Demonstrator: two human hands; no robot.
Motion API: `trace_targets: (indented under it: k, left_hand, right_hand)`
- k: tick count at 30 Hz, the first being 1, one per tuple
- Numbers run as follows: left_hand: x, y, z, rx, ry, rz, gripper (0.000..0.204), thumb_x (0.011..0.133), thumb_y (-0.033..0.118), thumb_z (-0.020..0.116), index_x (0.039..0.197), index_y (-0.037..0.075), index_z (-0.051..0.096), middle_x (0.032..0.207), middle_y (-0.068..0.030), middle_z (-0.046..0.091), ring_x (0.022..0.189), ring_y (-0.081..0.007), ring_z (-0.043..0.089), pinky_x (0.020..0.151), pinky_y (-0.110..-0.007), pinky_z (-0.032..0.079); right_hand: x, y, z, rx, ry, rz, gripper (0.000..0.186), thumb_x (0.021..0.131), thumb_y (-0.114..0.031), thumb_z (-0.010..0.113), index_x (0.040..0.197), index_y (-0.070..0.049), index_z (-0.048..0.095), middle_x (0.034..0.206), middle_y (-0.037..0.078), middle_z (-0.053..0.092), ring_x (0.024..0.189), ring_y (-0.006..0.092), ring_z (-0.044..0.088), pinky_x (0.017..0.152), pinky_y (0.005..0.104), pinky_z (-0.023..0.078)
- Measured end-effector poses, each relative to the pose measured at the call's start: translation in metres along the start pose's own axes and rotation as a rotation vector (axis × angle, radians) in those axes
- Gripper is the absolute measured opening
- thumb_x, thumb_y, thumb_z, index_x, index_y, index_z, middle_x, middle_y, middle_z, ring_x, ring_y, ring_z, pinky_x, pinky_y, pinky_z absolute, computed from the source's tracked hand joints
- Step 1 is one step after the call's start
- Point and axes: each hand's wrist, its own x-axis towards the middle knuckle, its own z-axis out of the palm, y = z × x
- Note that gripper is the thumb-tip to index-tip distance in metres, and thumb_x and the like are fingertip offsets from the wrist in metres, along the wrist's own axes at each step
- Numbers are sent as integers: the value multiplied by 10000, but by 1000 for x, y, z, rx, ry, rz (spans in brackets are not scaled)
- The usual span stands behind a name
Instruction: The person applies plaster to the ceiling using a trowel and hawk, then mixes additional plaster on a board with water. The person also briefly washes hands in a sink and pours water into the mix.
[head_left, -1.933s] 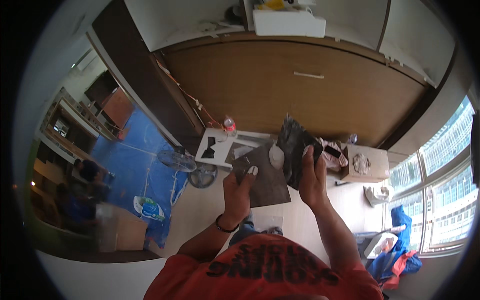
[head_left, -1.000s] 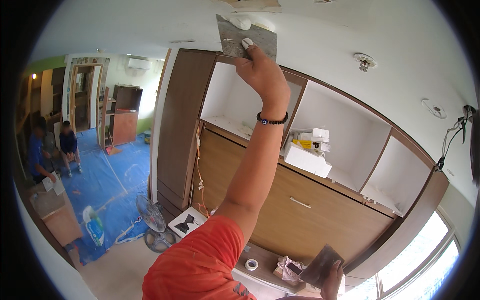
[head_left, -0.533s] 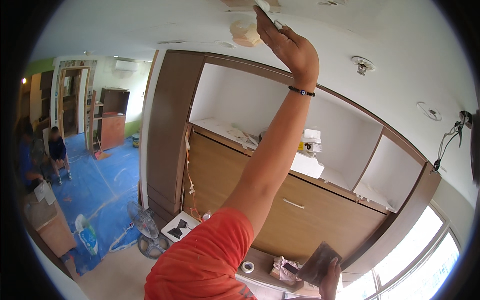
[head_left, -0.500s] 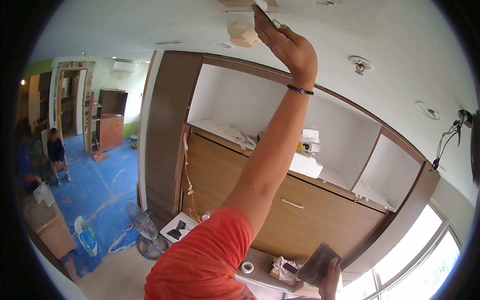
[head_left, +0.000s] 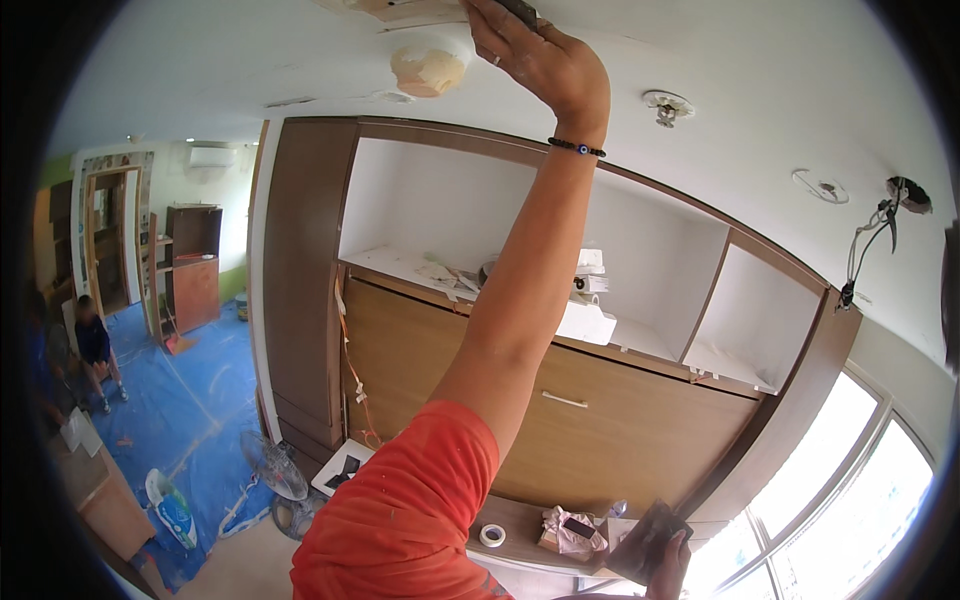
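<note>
Overhead, my left hand (head_left: 550,70) grips a thin dark scraper plate (head_left: 520,12) against or just beneath the ceiling (head_left: 720,50). A damaged patch (head_left: 395,10) lies beside it, and a round cream patch (head_left: 427,70) is to its left. Whether filler remains on that plate is hidden. Low at the right, my right hand (head_left: 668,565) holds a dark square sheet (head_left: 640,540) upright at a slant, in front of the low shelf.
Cabinets (head_left: 560,430) span the wall. Ceiling fittings (head_left: 668,106) and hanging wires (head_left: 870,250) are right. A fan (head_left: 275,465), tape roll (head_left: 492,535) and pink cloth bundle (head_left: 560,530) sit low. Two people (head_left: 92,340) are beyond the left opening, on blue sheeting (head_left: 200,390). Windows (head_left: 870,470) are right.
My left hand has risen from chest height to the ceiling with its plate, exposing the cream patch as it shifted. My right hand stays low with its sheet, and the view has tilted upward.
</note>
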Motion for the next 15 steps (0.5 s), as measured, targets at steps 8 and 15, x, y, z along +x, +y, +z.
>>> trace_targets:
  k: [8,15]
  left_hand:
    - [-42,59,9,-56,-48,-24,715,874,-114,521,1553,-79,304,1529,-306,386,1419,-455,353,1196,-529,288]
    - [-102,74,44,-64,4,341,704,875,-126,486,1554,-65,310,1563,-273,324,1454,-441,294,1205,-563,259]
  right_hand:
    - [-14,-2,-19,-16,21,155,374,706,-241,776,936,-26,576,772,230,659,728,426,674,623,490,541]
    - [-11,-7,-15,71,101,138,333,711,-218,750,942,-28,602,730,192,663,706,417,673,621,492,538]
